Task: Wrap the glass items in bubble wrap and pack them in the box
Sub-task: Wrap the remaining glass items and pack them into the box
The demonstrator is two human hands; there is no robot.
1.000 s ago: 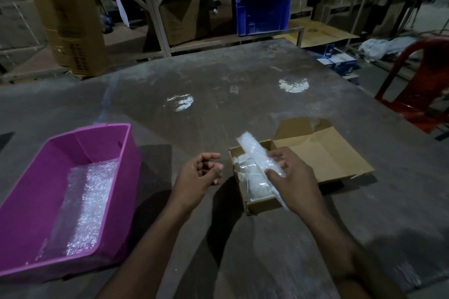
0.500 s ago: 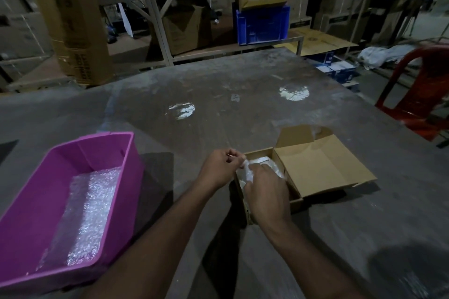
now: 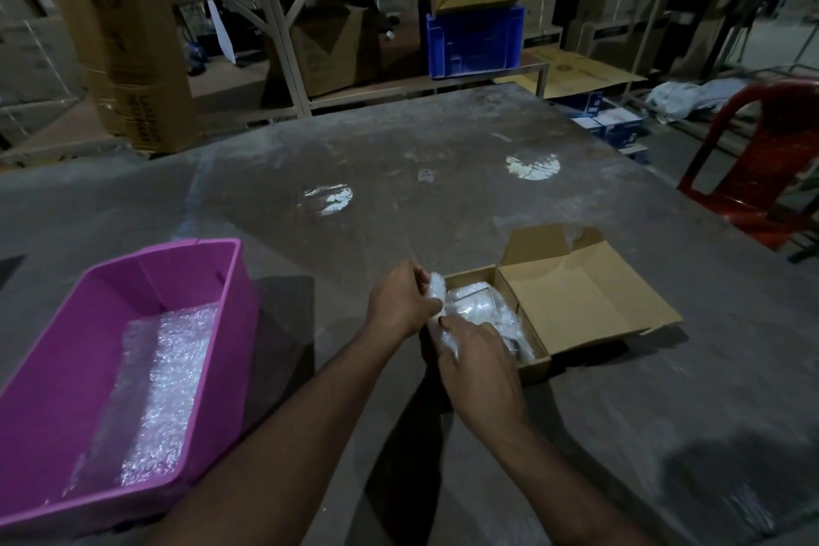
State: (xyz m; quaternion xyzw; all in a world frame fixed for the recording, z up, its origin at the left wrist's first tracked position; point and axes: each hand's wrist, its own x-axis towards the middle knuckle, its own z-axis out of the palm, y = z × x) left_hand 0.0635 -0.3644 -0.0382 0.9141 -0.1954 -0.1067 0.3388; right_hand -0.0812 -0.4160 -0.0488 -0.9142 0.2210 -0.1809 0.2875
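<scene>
Two hands are working right at the near-left corner of the cardboard box (image 3: 589, 301) on the grey tabletop (image 3: 399, 199). Left hand (image 3: 401, 301) has its grip pinched on the upper end of a bubble-wrapped item (image 3: 436, 295), and the right hand (image 3: 476, 361) is curled round the lower end of the same bundle, so most of it is covered by fingers. Can't make out what glass thing is inside. More bubble-wrapped stuff (image 3: 487, 308) already sits in the box, but it's just a pale, shiny lump, hard to tell if it's one piece or several. Box lid lies open to the right.

Writing-wise, not much luck: the tall carton (image 3: 133, 35) at the back left has dark print running down its side, too blurry to read. The blue-and-white boxes (image 3: 616, 126) past the far edge of the tabletop have labels I can't make out either.

Pink plastic bin (image 3: 66, 368) on the left holds a sheet of bubble wrap (image 3: 164, 390); its near corner is cut off by the frame. Blue crate (image 3: 474, 40) and a red chair (image 3: 762, 182), half out of view, are in the dim background.
</scene>
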